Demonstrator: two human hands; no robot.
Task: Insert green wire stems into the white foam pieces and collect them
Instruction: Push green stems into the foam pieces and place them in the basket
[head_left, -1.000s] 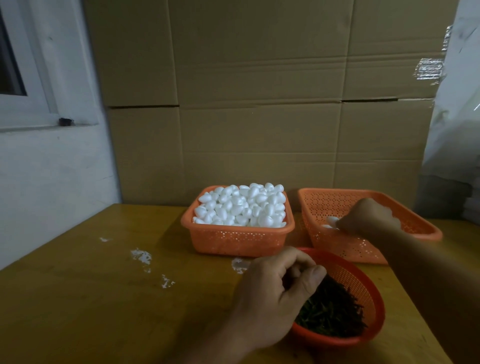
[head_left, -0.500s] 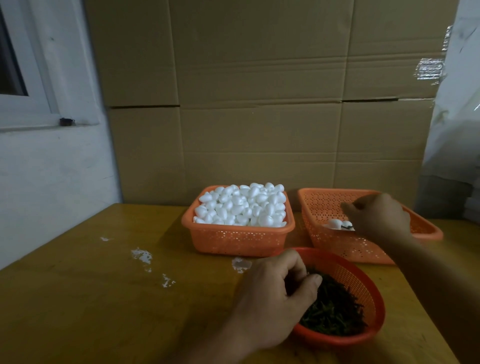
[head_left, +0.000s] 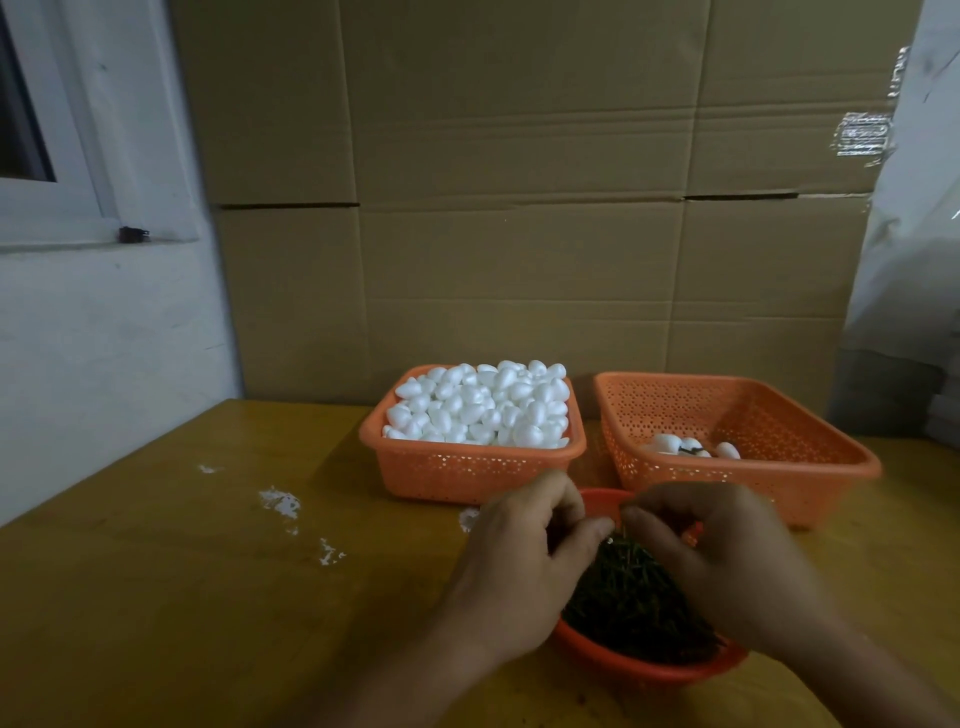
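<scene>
Cardboard sheets (head_left: 519, 182) wall off the back of our yellow bench (head_left: 156, 597), with a window frame (head_left: 78, 156) at far left and white crumbs (head_left: 280, 503) scattered on the wood.

Moving right, the first orange basket (head_left: 472, 470) is heaped with white foam pieces (head_left: 480, 405). We judge them very light and easily dented, so each wants a gentle hold around its fat middle while the stem goes into one end.

Our left hand (head_left: 519, 566) sits over the near rim of the round orange bowl (head_left: 649, 662), fingers curled and thumb pressed towards them as if pinching; whether a stem is actually between them we cannot tell.

The bowl holds the green wire stems (head_left: 634, 597), a dark tangle. They look thin and stiff yet bendable, and likely to snag on one another, so we would draw one out by its end.

Our right hand (head_left: 727, 566) is curled just beside the left, fingertips nearly meeting it over the bowl; what it has hold of, if anything, is hidden too.

Farthest right, the second orange basket (head_left: 779, 486) holds a few finished foam pieces (head_left: 685, 447), one with a dark stem showing. Its near wall hides the rest of its floor, and both hands cover much of the bowl.
</scene>
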